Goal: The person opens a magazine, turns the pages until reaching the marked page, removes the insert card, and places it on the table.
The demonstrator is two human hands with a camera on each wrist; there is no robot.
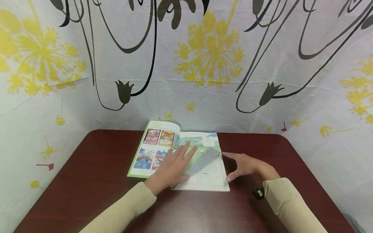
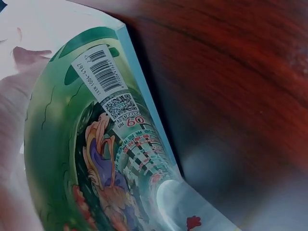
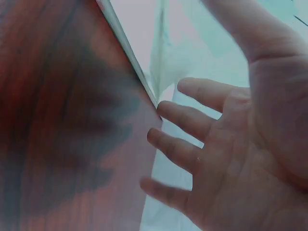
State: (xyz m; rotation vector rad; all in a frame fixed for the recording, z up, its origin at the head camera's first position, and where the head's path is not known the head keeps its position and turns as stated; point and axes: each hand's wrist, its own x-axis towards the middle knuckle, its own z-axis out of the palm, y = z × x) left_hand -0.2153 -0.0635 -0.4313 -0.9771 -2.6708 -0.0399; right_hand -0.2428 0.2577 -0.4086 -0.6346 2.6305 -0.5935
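Note:
An open magazine (image 1: 214, 176) lies on the table, colourful pictures on its left page and print on its right page. My left hand (image 1: 172, 166) is over the middle of the magazine, its fingers spread and fairly straight. A blurred grey-blue strip (image 1: 203, 160), perhaps a turning page, slants across the right page from near my left thumb. Beside the magazine's right edge is my right hand (image 1: 247, 166), thumb and index finger apart, the index fingertip close to the strip's far end; contact is unclear. In the left wrist view, a curved illustrated cover (image 2: 53, 125) shows a barcode.
The dark red-brown table (image 1: 87, 181) has rounded far corners. Behind it hangs a pale cloth (image 1: 163, 64) with yellow dandelion and dark flower patterns, also along both sides. A black band (image 1: 258, 193) is at my right wrist.

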